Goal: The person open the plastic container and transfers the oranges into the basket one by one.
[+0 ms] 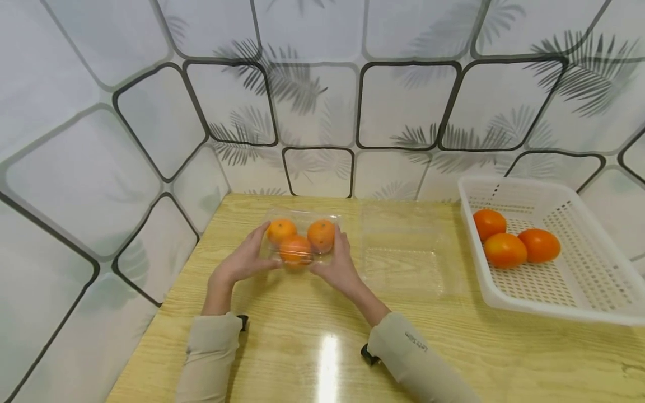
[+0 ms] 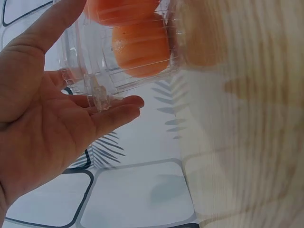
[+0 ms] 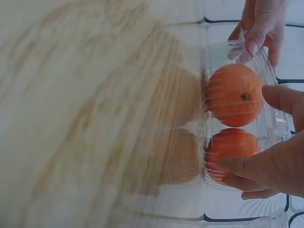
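Observation:
Three oranges (image 1: 295, 249) sit inside a clear plastic box (image 2: 102, 61) at the left of the table. My left hand (image 1: 247, 258) holds the box's left side, thumb at the front and fingers along the side. Opposite it, my right hand (image 1: 339, 267) grips the right side, its thumb near the front edge and its fingers over the wall by an orange (image 3: 235, 95). In the left wrist view, the fingers touch the box's rim at a corner. Whether the lid is fully fastened is hard to see.
Another clear plastic box (image 1: 403, 268) lies opened out on the wooden table (image 1: 282, 347), right of my right hand. Farther right stands a white perforated basket (image 1: 594, 280) with three smooth orange-red fruits (image 1: 505, 250), tomato-like. Patterned wall covering (image 1: 322, 106) borders the table's back and left.

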